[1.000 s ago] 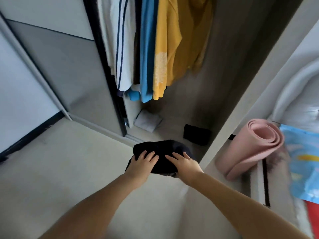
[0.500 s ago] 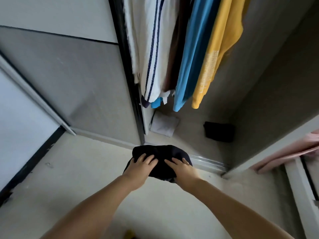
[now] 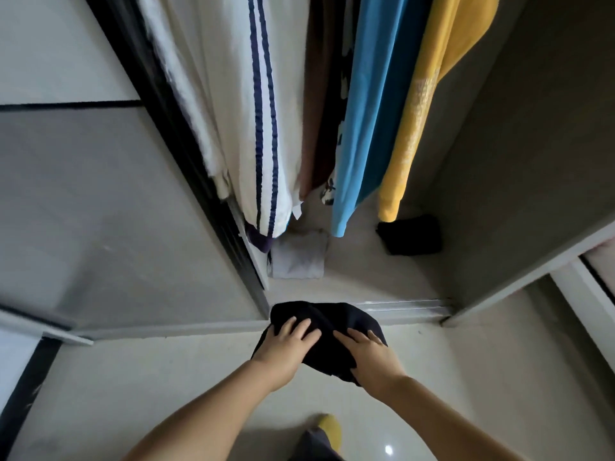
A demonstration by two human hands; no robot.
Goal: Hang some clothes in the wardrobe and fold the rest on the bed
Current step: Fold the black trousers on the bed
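Wardrobe (image 3: 499,144) nearer now, hands (image 3: 327,349) gripping dark garment (image 3: 327,319), hanging shirts (image 3: 366,111) ahead

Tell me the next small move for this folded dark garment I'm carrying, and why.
Probably lower the folded dark garment, held between the left hand and right hand, onto the bare wardrobe floor between the folded white cloth and the folded black cloth; it already hangs at the threshold.
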